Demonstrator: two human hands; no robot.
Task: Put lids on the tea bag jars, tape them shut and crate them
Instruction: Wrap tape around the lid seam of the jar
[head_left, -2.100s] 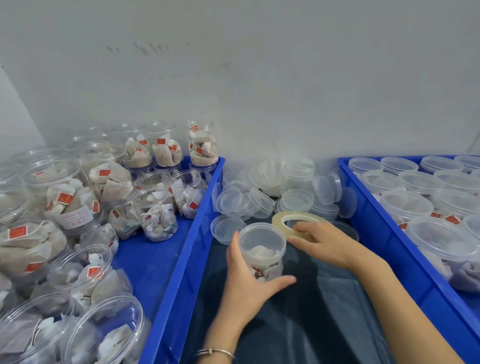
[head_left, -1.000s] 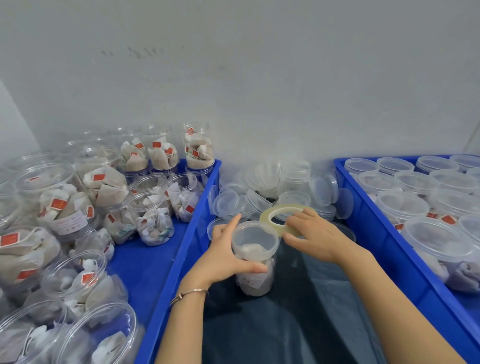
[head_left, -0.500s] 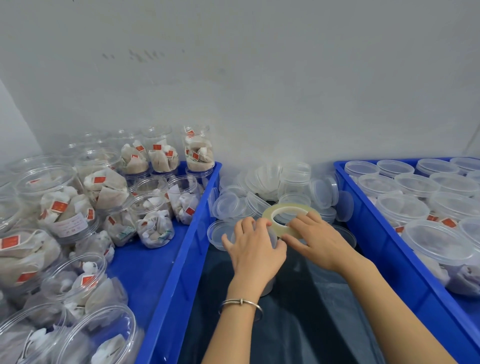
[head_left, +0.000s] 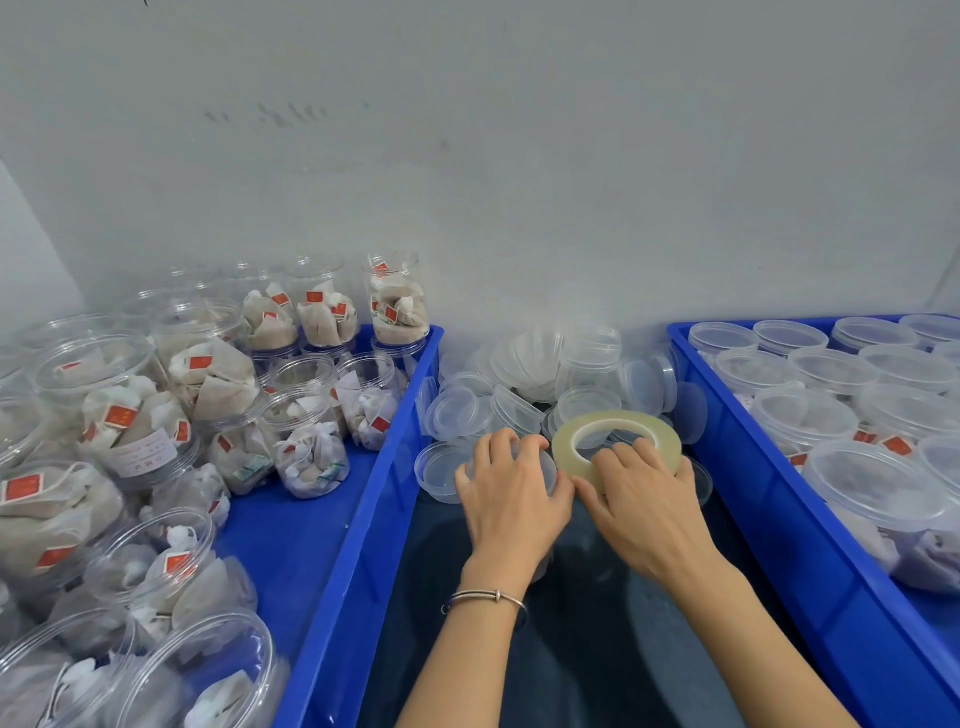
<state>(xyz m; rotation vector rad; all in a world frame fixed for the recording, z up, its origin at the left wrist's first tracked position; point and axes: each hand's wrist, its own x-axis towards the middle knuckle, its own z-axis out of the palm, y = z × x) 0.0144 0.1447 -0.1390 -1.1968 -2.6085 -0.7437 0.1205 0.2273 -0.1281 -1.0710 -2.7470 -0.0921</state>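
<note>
Jar (head_left: 540, 470) sits at the centre of the frame on the dark cloth (head_left: 597, 649) between the two crates, almost wholly hidden under your left hand (head_left: 511, 493). You have that hand draped over its top, fingers curled down around the rim, which looks meant to press the lid home and keep the jar from turning. Your right hand (head_left: 641, 506) pinches the tape roll (head_left: 615, 441) just beside the jar, thumb reaching toward the jar's edge, probably so the loose end can go straight onto the lid seam; whether any tape is already stuck I cannot tell. Spare lids (head_left: 519, 384) are heaped just above your hands. Open jars of tea bags (head_left: 306, 441) crowd the left crate (head_left: 374, 467) at the left of the frame, still to be done. Lidded jars (head_left: 805, 415) stand packed in the right crate (head_left: 753, 457), so the finished jar likely goes there.
</note>
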